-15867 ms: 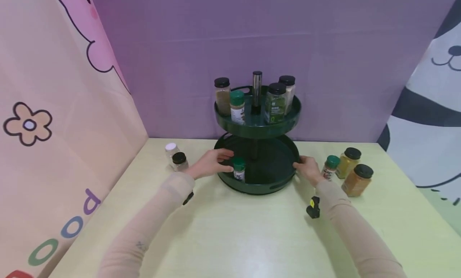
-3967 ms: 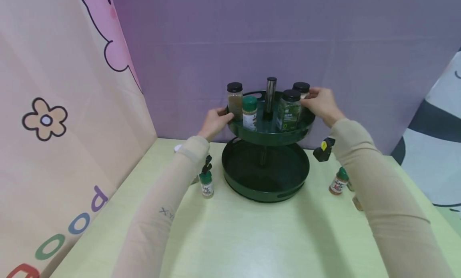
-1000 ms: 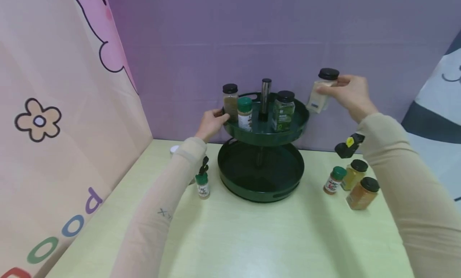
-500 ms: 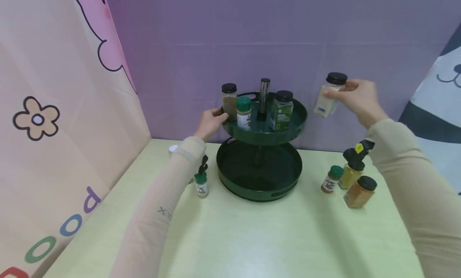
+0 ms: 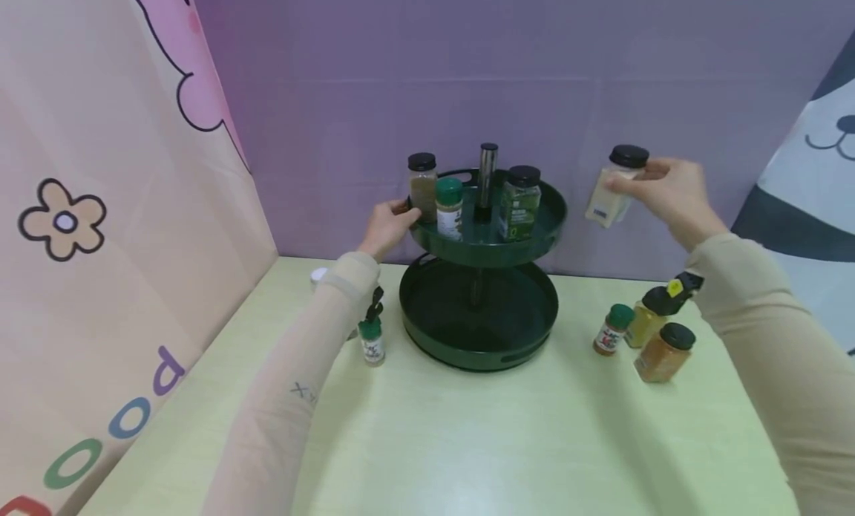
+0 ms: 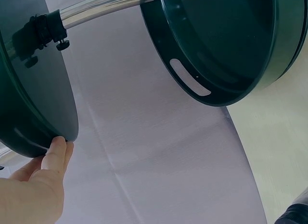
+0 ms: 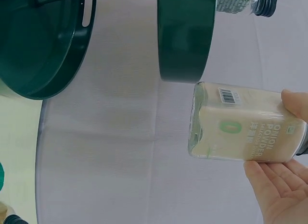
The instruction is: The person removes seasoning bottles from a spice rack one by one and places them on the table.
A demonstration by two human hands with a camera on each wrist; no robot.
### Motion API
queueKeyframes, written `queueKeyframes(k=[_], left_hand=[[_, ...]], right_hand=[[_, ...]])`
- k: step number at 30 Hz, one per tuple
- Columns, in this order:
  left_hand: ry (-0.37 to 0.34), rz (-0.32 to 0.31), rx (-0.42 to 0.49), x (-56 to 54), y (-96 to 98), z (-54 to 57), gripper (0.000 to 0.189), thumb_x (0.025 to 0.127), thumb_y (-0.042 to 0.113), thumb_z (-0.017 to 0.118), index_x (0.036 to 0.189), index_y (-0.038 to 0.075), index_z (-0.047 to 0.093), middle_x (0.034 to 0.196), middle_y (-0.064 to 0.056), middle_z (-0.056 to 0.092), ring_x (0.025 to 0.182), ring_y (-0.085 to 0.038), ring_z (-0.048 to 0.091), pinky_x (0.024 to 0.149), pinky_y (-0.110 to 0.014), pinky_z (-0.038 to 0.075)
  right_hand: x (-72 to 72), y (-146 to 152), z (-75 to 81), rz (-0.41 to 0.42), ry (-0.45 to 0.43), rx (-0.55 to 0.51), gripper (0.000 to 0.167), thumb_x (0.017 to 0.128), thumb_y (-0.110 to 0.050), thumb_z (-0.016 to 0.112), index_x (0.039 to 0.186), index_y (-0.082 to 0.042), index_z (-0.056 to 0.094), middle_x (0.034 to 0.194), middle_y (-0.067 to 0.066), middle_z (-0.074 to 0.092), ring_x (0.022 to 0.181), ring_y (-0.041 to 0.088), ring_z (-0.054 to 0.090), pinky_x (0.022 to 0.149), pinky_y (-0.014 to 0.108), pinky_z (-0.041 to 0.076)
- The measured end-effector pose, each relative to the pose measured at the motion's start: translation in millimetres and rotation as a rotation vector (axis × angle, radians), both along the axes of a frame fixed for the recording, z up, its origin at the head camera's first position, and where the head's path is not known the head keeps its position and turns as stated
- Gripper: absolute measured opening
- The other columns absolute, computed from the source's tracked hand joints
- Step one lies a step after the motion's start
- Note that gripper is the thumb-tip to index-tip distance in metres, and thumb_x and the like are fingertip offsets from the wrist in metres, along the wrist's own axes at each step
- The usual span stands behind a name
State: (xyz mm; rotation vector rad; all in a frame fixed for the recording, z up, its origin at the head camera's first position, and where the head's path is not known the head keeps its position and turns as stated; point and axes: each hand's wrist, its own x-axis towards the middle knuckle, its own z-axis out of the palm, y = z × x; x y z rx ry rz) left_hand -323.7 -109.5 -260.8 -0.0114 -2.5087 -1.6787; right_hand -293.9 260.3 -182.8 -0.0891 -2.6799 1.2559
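Observation:
My left hand (image 5: 390,226) holds the left rim of the upper tray (image 5: 490,255) of a dark green two-tier turntable. In the left wrist view its fingers (image 6: 55,154) touch that tray's edge; the thumb is hidden there. To the right of the tray, my right hand (image 5: 677,193) pinches a black-lidded jar of onion powder (image 5: 608,197) in the air. The jar tilts, and its label shows in the right wrist view. On the upper tray stand a brown spice jar (image 5: 423,193), a green-capped spice bottle (image 5: 450,217) and a green herb jar (image 5: 519,210).
The lower tray (image 5: 481,358) sits on the pale table. Left of it stands a green-capped bottle (image 5: 374,350), with a white-lidded jar (image 5: 318,275) partly behind the sleeve. At right are a red-labelled bottle (image 5: 609,338), a yellow jar (image 5: 643,327) and an orange jar (image 5: 661,360).
The right hand has taken the onion powder jar off the upper tray, moved it right, then lowered it slightly. Earlier, the small green-capped bottle went from the lower tray to the table's left.

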Motion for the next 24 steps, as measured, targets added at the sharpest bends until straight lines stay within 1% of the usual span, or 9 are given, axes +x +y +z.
queueKeyframes(k=[7, 11, 16, 19, 22, 24], left_hand=[[0.001, 0.006, -0.015, 2.3, 0.1, 0.9, 0.050, 0.092, 0.026, 0.053, 0.136, 0.005, 0.042, 0.134, -0.012, 0.049, 0.123, -0.022, 0.045, 0.100, -0.037, 0.040], [-0.004, 0.005, -0.009, 2.1, 0.7, 1.2, 0.050, 0.092, 0.026, 0.053, 0.136, 0.005, 0.043, 0.134, -0.012, 0.049, 0.124, -0.022, 0.045, 0.101, -0.037, 0.040], [-0.003, 0.004, -0.005, 1.5, 0.9, 1.2, 0.049, 0.092, 0.025, 0.053, 0.136, 0.005, 0.043, 0.134, -0.012, 0.049, 0.124, -0.022, 0.045, 0.102, -0.037, 0.039], [0.001, 0.004, -0.008, 1.6, 0.9, 1.4, 0.049, 0.092, 0.025, 0.053, 0.135, 0.005, 0.043, 0.134, -0.012, 0.049, 0.123, -0.022, 0.045, 0.102, -0.037, 0.039], [0.004, 0.004, -0.010, 2.0, 1.2, 1.4, 0.049, 0.092, 0.025, 0.053, 0.135, 0.004, 0.043, 0.134, -0.013, 0.050, 0.123, -0.022, 0.046, 0.101, -0.036, 0.040], [0.005, 0.006, -0.012, 2.0, 1.3, 1.2, 0.049, 0.092, 0.025, 0.052, 0.135, 0.004, 0.044, 0.134, -0.013, 0.050, 0.123, -0.022, 0.046, 0.101, -0.037, 0.040]], right_hand=[[3.5, 3.8, -7.1, 0.015, 0.000, 0.007, 0.095, 0.074, -0.061, 0.061, 0.141, -0.002, 0.029, 0.147, 0.021, 0.026, 0.133, 0.037, 0.027, 0.106, 0.056, 0.024], [5.6, 5.3, -10.2, 0.017, 0.000, 0.008, 0.094, 0.074, -0.061, 0.061, 0.140, -0.001, 0.031, 0.147, 0.021, 0.027, 0.132, 0.038, 0.028, 0.106, 0.057, 0.025], [9.5, 6.2, -14.8, 0.013, 0.012, 0.041, 0.086, 0.073, -0.063, 0.061, 0.132, -0.003, 0.042, 0.141, 0.023, 0.036, 0.127, 0.036, 0.033, 0.102, 0.058, 0.029], [11.5, 7.4, -17.6, 0.020, 0.007, 0.059, 0.086, 0.073, -0.064, 0.060, 0.130, -0.001, 0.043, 0.140, 0.024, 0.036, 0.127, 0.037, 0.032, 0.101, 0.059, 0.029], [13.5, 9.3, -20.0, 0.029, -0.010, 0.069, 0.092, 0.073, -0.065, 0.060, 0.135, -0.001, 0.038, 0.141, 0.025, 0.035, 0.128, 0.040, 0.030, 0.100, 0.061, 0.028], [15.2, 9.8, -21.8, 0.032, -0.011, 0.082, 0.093, 0.073, -0.065, 0.060, 0.135, 0.001, 0.037, 0.139, 0.026, 0.037, 0.127, 0.040, 0.032, 0.099, 0.061, 0.029]])
